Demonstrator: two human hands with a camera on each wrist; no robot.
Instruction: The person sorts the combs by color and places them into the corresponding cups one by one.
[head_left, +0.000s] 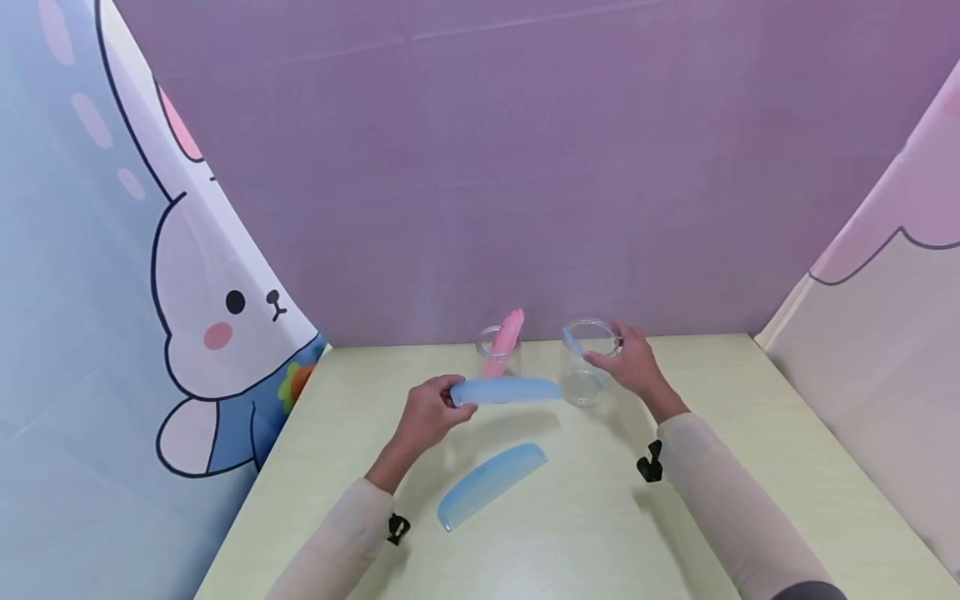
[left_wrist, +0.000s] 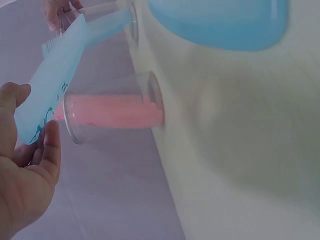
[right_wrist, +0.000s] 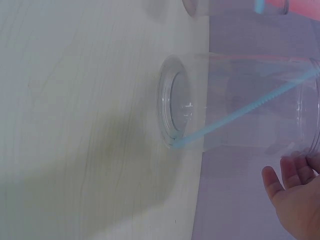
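Observation:
My left hand (head_left: 431,412) pinches one end of a blue comb (head_left: 510,390) and holds it level above the table. My right hand (head_left: 633,362) grips the rim of a clear jar (head_left: 582,390) at its right side. Inside that jar leans another blue comb (right_wrist: 240,113), slanting from base to rim. To the left stands a smaller clear jar (left_wrist: 75,131) with a pink comb (head_left: 506,340) in it, its top sticking out over the rim. A third blue comb (head_left: 491,485) lies on the table nearer to me, below the held one.
The pale wood-look table (head_left: 585,533) ends at a purple backdrop (head_left: 487,183) just behind the jars. A rabbit-printed cloth (head_left: 202,300) hangs at the left, and a pink and white cloth (head_left: 892,375) at the right.

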